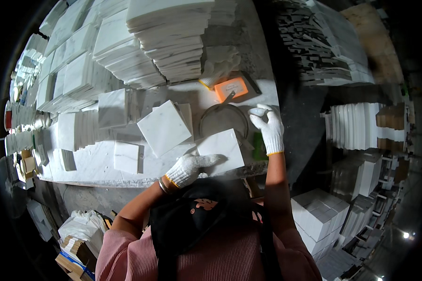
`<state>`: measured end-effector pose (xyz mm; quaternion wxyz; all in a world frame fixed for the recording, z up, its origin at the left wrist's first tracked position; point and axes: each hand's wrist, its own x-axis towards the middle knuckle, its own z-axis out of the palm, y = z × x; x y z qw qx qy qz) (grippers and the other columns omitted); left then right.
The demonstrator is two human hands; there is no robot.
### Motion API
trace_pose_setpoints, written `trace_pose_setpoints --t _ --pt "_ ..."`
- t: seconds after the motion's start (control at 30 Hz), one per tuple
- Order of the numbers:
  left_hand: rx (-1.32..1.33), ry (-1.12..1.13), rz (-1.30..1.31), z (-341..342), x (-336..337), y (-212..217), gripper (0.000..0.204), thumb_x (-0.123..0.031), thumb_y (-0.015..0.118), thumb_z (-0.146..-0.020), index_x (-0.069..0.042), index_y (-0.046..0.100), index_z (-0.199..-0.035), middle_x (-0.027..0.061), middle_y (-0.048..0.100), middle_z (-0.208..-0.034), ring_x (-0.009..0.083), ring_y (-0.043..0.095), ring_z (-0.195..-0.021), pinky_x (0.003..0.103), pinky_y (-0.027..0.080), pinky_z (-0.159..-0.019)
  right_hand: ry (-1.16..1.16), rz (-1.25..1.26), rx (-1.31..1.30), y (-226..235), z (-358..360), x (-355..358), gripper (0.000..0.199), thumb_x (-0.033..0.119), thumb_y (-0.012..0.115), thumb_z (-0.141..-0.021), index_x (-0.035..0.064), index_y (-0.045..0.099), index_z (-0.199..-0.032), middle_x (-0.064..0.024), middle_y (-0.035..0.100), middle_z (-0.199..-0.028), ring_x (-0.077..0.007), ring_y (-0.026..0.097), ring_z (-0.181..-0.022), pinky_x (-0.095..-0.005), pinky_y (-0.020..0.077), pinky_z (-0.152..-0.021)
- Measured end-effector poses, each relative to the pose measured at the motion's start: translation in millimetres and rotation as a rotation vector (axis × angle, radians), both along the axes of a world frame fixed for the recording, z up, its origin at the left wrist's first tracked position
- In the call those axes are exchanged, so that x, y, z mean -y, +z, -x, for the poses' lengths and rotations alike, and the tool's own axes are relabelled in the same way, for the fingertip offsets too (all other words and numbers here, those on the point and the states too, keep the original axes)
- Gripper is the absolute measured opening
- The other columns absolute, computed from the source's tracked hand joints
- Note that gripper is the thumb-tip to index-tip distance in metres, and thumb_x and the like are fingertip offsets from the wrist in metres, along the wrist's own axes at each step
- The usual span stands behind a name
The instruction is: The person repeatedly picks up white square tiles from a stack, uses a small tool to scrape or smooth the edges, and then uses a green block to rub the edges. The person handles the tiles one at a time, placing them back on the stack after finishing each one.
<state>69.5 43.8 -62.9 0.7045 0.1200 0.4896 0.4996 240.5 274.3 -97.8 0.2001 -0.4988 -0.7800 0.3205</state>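
My left hand (188,169), in a white knitted glove, grips the near left side of a square white marble tile (222,146), its fingers lying across the surface. My right hand (268,127), gloved the same way, is above the bench to the right of that tile. Its thumb and forefinger are curled together around a small pale thing, too unclear to name. Between the hands and the back of the bench sits a round shallow dish (215,122) with a flat metal blade (229,97) at its far rim. Another veined tile (164,127) lies askew on the left.
Behind the dish are an orange box (230,89) and a spare glove (215,75). A green pad (258,146) lies near the right wrist. Tall tile stacks (166,37) fill the back left; smaller tiles (126,157) lie left. More stacks (354,125) stand beyond the bench's right edge.
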Motion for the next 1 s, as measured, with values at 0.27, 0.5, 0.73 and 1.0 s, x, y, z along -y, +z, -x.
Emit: trace_pose_setpoints --t 0.27,0.5,0.73,1.0 --pt "0.043 0.068 -0.069 2 -2 12 0.031 -0.019 0.063 -0.097 0.002 0.065 -0.12 0.0076 0.072 -0.108 0.009 0.056 -0.074 0.025 0.047 -0.069 0.136 0.244 -0.255 53 -5 27 0.031 0.012 0.079 -0.081 0.0012 0.064 -0.106 -0.0084 0.069 -0.098 -0.0126 0.062 -0.085 -0.0292 0.0523 -0.078" --pt "0.077 0.109 -0.096 0 -2 13 0.033 -0.021 0.064 -0.096 0.001 0.064 -0.121 0.0074 0.072 -0.11 0.0082 0.056 -0.075 0.024 0.047 -0.069 0.221 0.302 -0.12 92 -25 53 0.044 0.014 0.082 -0.079 -0.0045 0.066 -0.116 -0.0135 0.073 -0.098 -0.0158 0.068 -0.09 -0.0297 0.054 -0.078" --pt "0.068 0.072 -0.093 1 -2 14 0.034 -0.023 0.066 -0.095 0.0 0.064 -0.121 0.0064 0.072 -0.109 0.0084 0.057 -0.074 0.024 0.048 -0.069 0.262 0.287 -0.145 90 -28 61 0.038 0.013 0.083 -0.076 -0.0017 0.07 -0.108 -0.0138 0.072 -0.098 -0.0224 0.071 -0.087 -0.0318 0.0547 -0.078" --pt "0.08 0.09 -0.11 -2 1 12 0.034 -0.024 0.067 -0.094 0.0 0.066 -0.119 0.0066 0.072 -0.108 0.0088 0.058 -0.075 0.025 0.048 -0.069 0.313 0.183 -0.058 101 -25 64 0.035 0.016 0.083 -0.074 -0.0002 0.071 -0.103 -0.0149 0.072 -0.094 -0.0254 0.071 -0.083 -0.0331 0.0553 -0.075"
